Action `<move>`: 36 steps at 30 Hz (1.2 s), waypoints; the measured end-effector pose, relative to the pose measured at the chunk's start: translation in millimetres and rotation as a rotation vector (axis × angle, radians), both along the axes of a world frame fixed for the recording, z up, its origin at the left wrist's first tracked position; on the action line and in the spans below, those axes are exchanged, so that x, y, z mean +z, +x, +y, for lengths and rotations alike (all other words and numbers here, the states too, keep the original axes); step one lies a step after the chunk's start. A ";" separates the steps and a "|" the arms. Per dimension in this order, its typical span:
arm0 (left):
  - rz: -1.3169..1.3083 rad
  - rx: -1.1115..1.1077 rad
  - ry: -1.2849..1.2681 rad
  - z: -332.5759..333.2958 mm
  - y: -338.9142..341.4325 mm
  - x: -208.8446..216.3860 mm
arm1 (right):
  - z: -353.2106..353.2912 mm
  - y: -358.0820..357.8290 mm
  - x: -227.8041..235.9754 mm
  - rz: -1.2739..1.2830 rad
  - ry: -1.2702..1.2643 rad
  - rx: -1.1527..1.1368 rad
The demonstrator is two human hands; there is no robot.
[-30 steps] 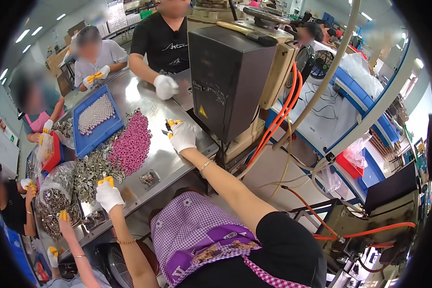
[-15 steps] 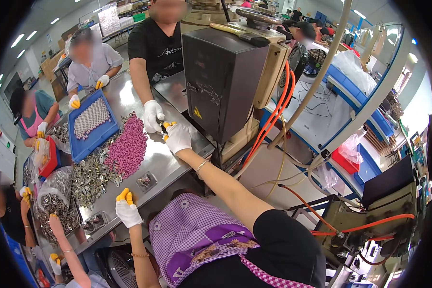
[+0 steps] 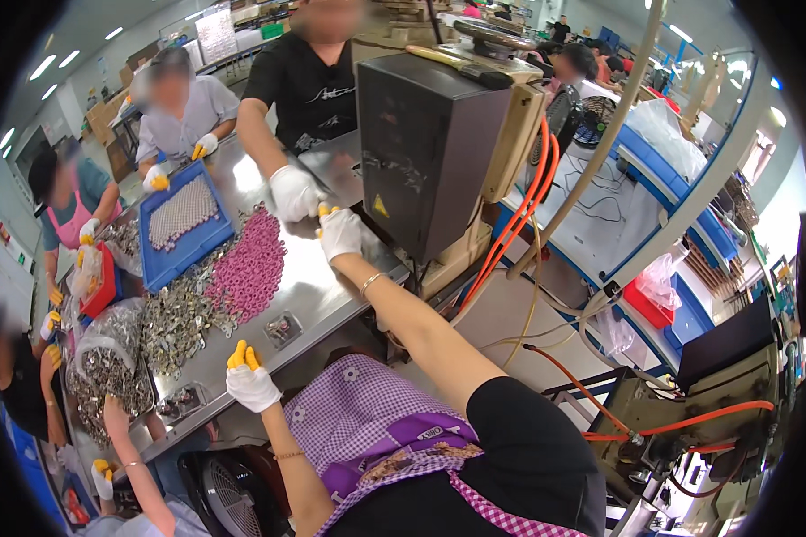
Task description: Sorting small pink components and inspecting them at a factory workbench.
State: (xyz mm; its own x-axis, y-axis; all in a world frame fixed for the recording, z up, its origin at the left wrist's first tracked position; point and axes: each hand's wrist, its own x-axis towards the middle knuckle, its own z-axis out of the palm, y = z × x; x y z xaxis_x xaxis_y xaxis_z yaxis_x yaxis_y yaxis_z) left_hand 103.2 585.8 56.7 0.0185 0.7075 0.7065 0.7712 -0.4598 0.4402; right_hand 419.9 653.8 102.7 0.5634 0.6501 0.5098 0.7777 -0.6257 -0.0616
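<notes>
My right hand (image 3: 340,235), in a white glove with yellow fingertips, reaches across the metal table. Its closed fingers meet the white-gloved hand (image 3: 295,194) of a person in a black shirt. Whatever lies between the two hands is hidden. My left hand (image 3: 252,380), gloved the same way, is raised by the table's near edge, its fingers drawn together; anything in them cannot be made out. Closest to it is a small clear box (image 3: 283,329) with metal bits inside. Beyond lie a heap of pink rings (image 3: 247,268) and a pile of metal parts (image 3: 172,333).
A blue tray (image 3: 186,270) of pale round pieces stands at the far left, with a red bin (image 3: 100,286) and a plastic bag of metal parts (image 3: 107,362) nearer. A dark machine box (image 3: 421,148) rises beside my right hand. Several co-workers surround the table.
The view has shifted slightly. My right hand has moved a little farther out, against the other person's hand. A dark thing seen between them earlier is now hidden.
</notes>
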 end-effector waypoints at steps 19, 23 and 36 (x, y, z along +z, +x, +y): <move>0.133 0.244 0.125 -0.4 3.3 -4.9 | 2.3 -83.4 -10.9 0.772 0.203 0.404; 0.102 0.234 0.132 0.0 3.7 -4.4 | 23.9 -66.7 -9.5 0.863 0.188 0.386; 0.073 0.139 0.038 -1.2 1.2 3.2 | 12.6 -54.3 -13.5 0.598 0.131 0.540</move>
State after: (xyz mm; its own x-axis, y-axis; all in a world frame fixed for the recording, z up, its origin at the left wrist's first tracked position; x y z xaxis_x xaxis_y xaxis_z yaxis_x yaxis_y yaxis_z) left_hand 104.3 584.6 59.9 -0.0256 0.6797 0.7331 0.8577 -0.3618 0.3654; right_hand 365.6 666.4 89.2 0.3903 0.8660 0.3127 0.7824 -0.1329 -0.6085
